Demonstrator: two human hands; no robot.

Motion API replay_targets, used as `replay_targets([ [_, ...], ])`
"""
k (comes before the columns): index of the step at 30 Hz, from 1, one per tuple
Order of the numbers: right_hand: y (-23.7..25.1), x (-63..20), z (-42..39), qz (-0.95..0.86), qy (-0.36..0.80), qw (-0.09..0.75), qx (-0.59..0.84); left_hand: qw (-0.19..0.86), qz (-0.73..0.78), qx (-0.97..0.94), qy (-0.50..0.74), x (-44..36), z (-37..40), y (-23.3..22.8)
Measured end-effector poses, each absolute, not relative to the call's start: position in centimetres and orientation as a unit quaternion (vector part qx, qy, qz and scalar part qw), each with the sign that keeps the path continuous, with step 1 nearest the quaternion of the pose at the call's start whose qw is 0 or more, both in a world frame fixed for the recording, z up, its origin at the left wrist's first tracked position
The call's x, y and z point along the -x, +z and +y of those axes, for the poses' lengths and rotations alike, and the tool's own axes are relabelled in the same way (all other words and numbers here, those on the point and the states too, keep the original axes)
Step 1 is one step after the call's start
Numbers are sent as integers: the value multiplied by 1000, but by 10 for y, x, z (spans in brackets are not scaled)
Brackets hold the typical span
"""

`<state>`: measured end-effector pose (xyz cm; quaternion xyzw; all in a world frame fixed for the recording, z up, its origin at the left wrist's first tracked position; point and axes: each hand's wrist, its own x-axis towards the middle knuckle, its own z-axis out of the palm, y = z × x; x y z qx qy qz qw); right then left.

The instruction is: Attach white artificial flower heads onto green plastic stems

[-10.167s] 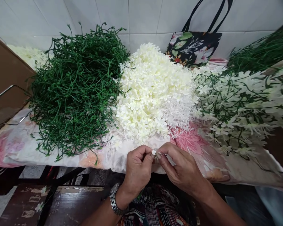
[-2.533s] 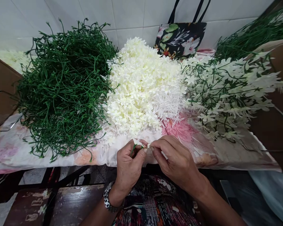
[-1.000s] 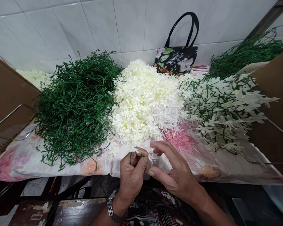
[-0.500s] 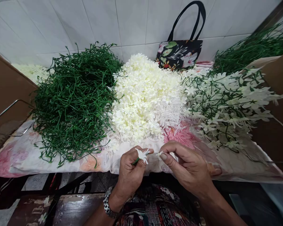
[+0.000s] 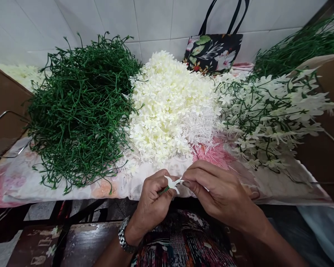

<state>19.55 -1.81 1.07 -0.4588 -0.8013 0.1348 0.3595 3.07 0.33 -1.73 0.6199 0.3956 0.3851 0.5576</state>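
**Seating a white blossom on a green stem tip**

My left hand is closed around a thin green stem, pinching it between thumb and forefinger so only the tip pokes out toward 2 o'clock. On that tip sits a small white blossom, right at the front edge of the worktop, just above my lap. My right hand is closed too, thumb and forefinger meeting at the blossom's right side; whether they grip a petal or a second small piece I cannot tell, the spot is too small.

To do this well, I judge that the stem must be held short, close behind the tip, so it does not flex when pressed. The blossom should go on square to the tip, pushed straight along the stem's line, not at a slant, or it will sit crooked. I would press at the blossom's centre and leave the petals alone, since they look thin enough to crease.

My stock lies ahead of my hands: the heap of bare green stems at 10 o'clock, the heap of loose white blossoms at 12 o'clock, and the finished sprays at 2 o'clock, all on the flowered cloth. A dark floral bag stands against the tiled wall behind the heaps.
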Motion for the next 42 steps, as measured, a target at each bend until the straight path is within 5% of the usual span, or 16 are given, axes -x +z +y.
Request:
replay_targets([
  [29,-14,-178,-12,-763,180,417,461,525,427,-659,329,-30,9,-26],
  [42,-5,-196,-20,-761,215,412,453,649,382,-551,360,-25,4,-39],
])
